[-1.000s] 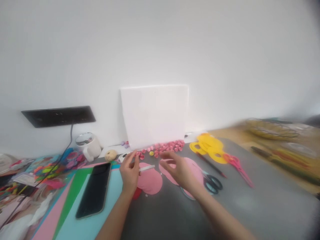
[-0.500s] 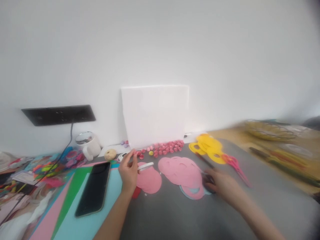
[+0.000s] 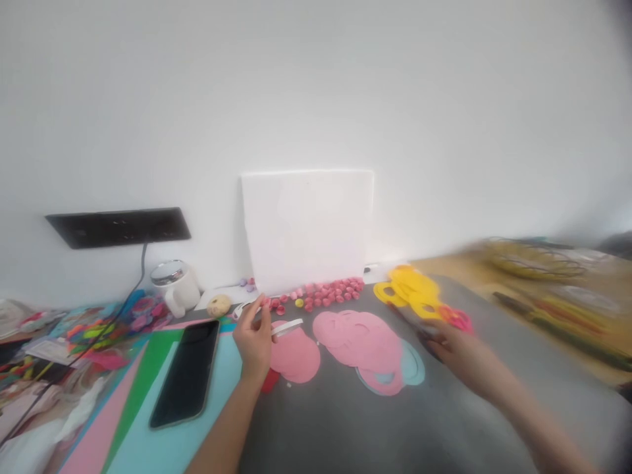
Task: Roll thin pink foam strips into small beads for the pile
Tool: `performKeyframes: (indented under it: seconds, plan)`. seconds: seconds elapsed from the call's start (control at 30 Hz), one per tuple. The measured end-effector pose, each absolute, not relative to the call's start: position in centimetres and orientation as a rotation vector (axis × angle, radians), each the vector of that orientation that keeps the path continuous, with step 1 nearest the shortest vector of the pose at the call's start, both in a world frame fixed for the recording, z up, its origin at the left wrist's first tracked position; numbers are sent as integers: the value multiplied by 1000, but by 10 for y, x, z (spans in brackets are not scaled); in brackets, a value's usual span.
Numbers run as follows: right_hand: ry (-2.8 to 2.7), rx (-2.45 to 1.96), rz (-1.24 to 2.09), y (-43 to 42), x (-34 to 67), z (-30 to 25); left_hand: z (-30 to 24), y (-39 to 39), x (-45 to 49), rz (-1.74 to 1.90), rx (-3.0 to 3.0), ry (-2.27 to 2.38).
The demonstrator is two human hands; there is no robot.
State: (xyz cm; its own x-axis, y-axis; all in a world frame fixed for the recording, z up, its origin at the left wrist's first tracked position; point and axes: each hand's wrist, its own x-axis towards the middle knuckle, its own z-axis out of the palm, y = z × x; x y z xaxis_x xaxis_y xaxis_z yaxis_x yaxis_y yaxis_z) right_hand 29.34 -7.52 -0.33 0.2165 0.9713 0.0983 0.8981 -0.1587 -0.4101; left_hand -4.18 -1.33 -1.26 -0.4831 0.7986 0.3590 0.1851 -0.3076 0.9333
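Note:
My left hand [image 3: 254, 342] is raised over a stack of dark pink paper circles [image 3: 299, 359], its fingers closed on a thin white strip [image 3: 287, 328] that sticks out to the right. Thumb and forefinger meet at the top; whether they pinch something else is unclear. My right hand [image 3: 447, 342], blurred, has its fingers round what look like black-handled scissors [image 3: 430, 345], beside the yellow paper rings [image 3: 412, 286]. It partly covers pink-handled scissors [image 3: 459, 320]. Left of it lie light pink paper cutouts [image 3: 368, 339] over light blue rings [image 3: 415, 368].
Small rolled pink paper pieces [image 3: 336, 291] line the foot of a white board [image 3: 309, 227] leaning on the wall. A phone [image 3: 185, 375] rests on coloured sheets [image 3: 133, 382] at left, near a white mug [image 3: 178, 289]. Craft clutter [image 3: 91, 332] fills the far left.
My right hand has moved up and right with the dark object, uncovering the light blue rings and now partly covering the pink-handled scissors. My left hand stays put with the strip.

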Motion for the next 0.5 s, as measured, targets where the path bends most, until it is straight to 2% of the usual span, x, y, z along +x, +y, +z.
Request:
performKeyframes:
  seconds: [0.1,0.23,0.33,0.5]
  plan:
    - [-1549,-1765,751,-76,274,16,-12,-14,-41,1846,1252,1490]
    - [-1539,-1422,1011,-76,208,19,-10,-16,-40,1848,1262,1496]
    - [-1689,-1330,996,-75,158,6,-9,-16,-40,1861,1257,1525]
    - [-1853,-1475,783,-74,117,-6,-12,-14,-41,1878,1250,1529]
